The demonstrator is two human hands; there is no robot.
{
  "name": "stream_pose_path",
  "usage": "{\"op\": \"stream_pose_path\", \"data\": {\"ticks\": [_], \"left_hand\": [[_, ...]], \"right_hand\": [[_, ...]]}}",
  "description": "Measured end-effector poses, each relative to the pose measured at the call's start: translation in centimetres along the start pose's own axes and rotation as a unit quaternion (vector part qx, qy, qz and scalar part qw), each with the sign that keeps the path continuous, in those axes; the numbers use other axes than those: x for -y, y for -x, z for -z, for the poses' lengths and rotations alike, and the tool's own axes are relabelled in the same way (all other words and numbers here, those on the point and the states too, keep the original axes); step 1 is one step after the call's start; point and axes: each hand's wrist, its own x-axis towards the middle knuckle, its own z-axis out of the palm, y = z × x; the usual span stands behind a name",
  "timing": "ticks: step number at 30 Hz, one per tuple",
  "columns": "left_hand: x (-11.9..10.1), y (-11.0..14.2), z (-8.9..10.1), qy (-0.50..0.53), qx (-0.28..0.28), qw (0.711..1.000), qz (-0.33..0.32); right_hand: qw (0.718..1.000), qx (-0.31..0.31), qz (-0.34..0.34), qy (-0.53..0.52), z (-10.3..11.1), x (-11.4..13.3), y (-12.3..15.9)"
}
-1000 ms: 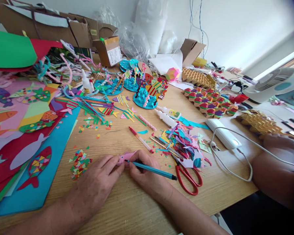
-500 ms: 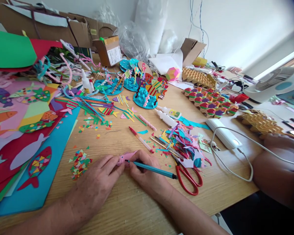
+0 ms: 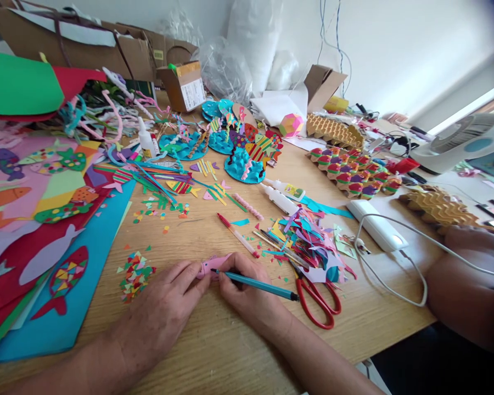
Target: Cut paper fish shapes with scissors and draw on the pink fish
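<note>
A small pink paper fish with a drawn dark eye lies on the table, partly covered by my fingers. My left hand is closed at its left end, pinning it with the fingertips. In my right hand a teal felt-tip pen is gripped, its dark tip touching the pink paper. Left of my hands is a pile of tiny paper triangles. Red-handled scissors rest to the right, partly under paper scraps. A red pen lies beyond my hands.
Coloured sheets with paper fish cover the left side. Farther back are blue decorated discs, glue bottles and painted egg trays. A white power strip with a cable lies right, near another person's arm.
The view has shifted very slightly. Both hands keep their places, and the pen tip stays on the pink paper fish with hardly any visible movement.
</note>
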Motion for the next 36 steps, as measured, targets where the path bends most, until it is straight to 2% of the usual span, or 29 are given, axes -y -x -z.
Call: {"op": "stream_pose_path", "data": {"ticks": [22, 27, 36], "left_hand": [[-0.15, 0.06, -0.04, 0.024, -0.006, 1.0, 0.009], [-0.08, -0.1, 0.2, 0.01, 0.01, 1.0, 0.005], [-0.27, 0.11, -0.27, 0.022, 0.007, 1.0, 0.015]], "right_hand": [[1.0, 0.003, 0.006, -0.002, 0.0, -0.03, -0.01], [1.0, -0.001, 0.002, 0.009, 0.05, 0.05, 0.0], [1.0, -0.006, 0.015, 0.005, -0.02, -0.17, 0.01]]}}
